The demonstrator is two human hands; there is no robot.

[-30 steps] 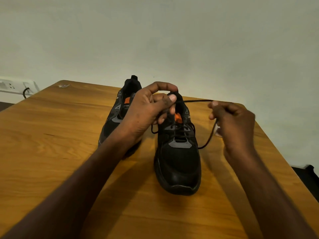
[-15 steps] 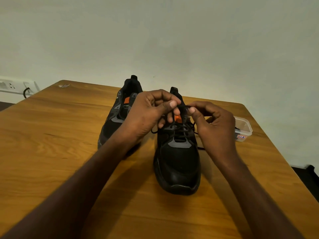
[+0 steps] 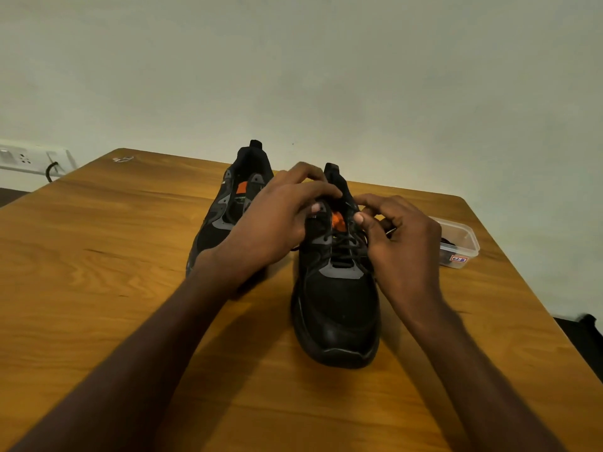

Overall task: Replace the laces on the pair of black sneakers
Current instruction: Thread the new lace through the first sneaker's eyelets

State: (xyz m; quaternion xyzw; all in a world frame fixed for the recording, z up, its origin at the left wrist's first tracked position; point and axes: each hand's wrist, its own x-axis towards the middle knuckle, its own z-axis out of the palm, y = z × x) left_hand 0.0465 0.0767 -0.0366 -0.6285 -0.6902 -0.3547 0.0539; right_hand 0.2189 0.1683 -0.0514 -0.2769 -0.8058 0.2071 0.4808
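Both hands [image 3: 342,223] at near sneaker's [image 3: 336,288] laces [image 3: 346,246], second sneaker [image 3: 228,210] behind

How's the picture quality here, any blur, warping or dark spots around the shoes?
Head view: warm, dim light; the table edges bow from wide-angle distortion; the near shoe is so dark its detail merges; soft shadows fall toward the camera under both forearms; slight blur on the left hand and right hand; the lace is hard to trace.

Both hands [image 3: 277,223] fwd, fingers curled
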